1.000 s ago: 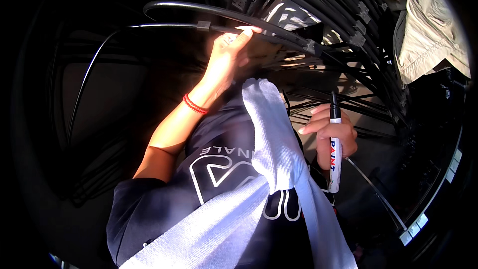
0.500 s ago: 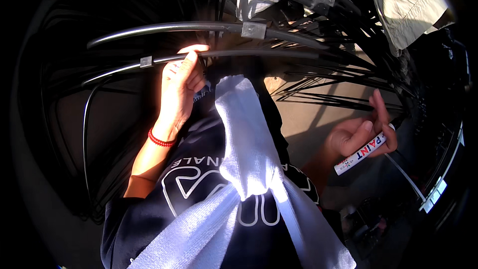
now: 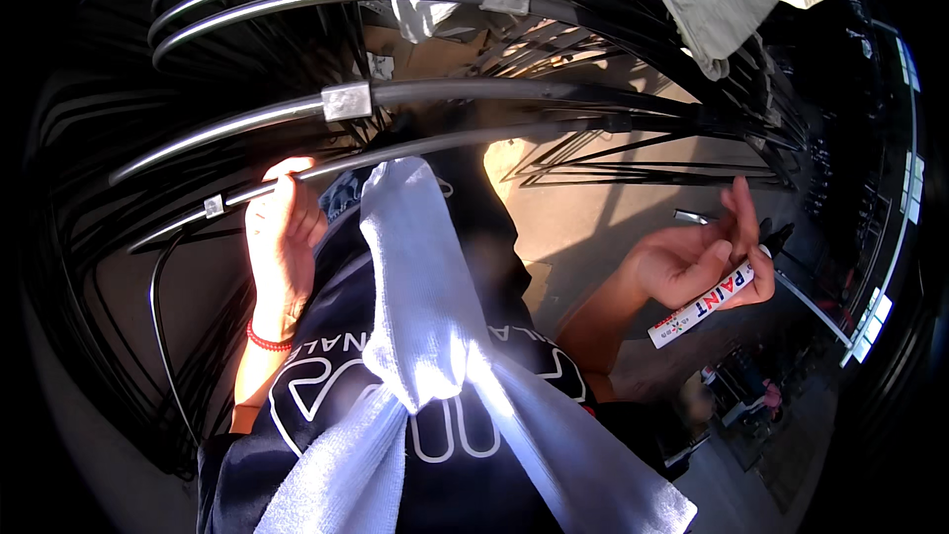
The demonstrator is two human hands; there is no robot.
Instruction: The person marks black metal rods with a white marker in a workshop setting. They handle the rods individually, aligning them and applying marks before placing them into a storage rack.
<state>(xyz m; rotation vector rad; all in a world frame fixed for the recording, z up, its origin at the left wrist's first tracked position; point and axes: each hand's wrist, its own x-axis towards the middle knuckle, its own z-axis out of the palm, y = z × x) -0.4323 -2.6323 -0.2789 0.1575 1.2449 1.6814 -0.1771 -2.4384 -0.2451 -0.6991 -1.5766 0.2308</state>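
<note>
Towel [image 3: 420, 257]: pale blue, ribbed, cloth; we're seeing it lying knotted over the dark printed shirt [image 3: 465, 480].
Right hand [image 3: 692, 262]: sitting well apart from the left, fingers curling around a white cylindrical marker [image 3: 697, 311], its black end tilting up.
Left hand [image 3: 282, 237]: pinching a slim, glossy black tube [image 3: 494, 134] beside its small silver clip [image 3: 214, 205]; tube crossing above the towel.
Beyond: we're seeing thicker black tubes [image 3: 474, 89] curving.
Far right: pale cloth [image 3: 727, 0] hanging.

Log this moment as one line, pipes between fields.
left hand: pinching black tube | silvery clip: on tube, left of that hand | right hand: holding white marker, apart from tube
</note>
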